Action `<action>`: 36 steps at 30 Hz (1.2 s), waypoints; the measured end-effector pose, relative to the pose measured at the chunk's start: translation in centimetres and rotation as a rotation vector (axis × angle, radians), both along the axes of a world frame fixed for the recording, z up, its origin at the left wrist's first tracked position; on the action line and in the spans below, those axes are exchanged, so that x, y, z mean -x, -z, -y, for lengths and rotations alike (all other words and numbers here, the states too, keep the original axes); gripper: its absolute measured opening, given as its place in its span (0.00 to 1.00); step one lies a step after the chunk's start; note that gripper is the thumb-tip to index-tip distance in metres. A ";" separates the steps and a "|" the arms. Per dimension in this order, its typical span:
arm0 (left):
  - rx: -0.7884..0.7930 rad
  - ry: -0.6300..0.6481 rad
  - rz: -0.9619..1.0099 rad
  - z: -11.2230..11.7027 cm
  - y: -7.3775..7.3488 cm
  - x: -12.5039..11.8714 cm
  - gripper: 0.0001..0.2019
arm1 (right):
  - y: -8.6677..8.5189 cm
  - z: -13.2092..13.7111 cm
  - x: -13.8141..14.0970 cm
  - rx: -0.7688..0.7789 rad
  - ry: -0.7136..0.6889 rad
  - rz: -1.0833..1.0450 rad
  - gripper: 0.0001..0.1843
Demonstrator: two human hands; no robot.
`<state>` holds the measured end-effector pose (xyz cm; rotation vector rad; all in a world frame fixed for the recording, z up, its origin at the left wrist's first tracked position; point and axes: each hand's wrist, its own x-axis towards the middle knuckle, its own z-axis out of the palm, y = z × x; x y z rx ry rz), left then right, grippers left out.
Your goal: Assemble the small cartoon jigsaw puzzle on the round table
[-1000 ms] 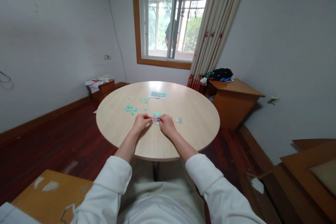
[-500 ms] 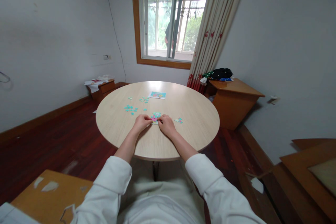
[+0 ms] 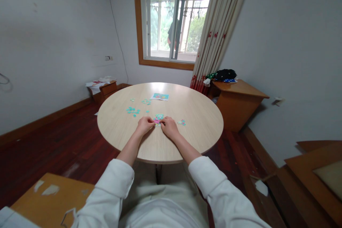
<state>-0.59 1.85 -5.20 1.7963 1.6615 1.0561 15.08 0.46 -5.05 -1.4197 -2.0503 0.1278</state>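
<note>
A small, partly joined jigsaw puzzle [image 3: 159,117] in pink, green and turquoise lies flat near the middle of the round table [image 3: 187,103]. My left hand [image 3: 145,124] is closed, its fingertips gripping the puzzle's left edge. From the opposite side my right hand [image 3: 169,126] pinches at its right edge, hiding part of it. Loose turquoise puzzle pieces [image 3: 133,110] are spread to the left of my hands. Farther back lie more pale pieces [image 3: 146,102]. Several pink and turquoise pieces [image 3: 182,122] rest to the right of my right hand.
A printed picture sheet [image 3: 160,97] lies toward the table's far side. Behind the table on the right stands a wooden desk [image 3: 240,96] with dark cloth [image 3: 226,75] on top. A wooden surface [image 3: 50,196] is at my lower left. Someone [image 3: 172,34] shows beyond the window.
</note>
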 end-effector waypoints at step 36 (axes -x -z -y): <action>-0.020 -0.049 0.069 0.1 -0.3 0.1 0.05 | -0.1 0.2 0.0 0.027 0.006 -0.006 0.11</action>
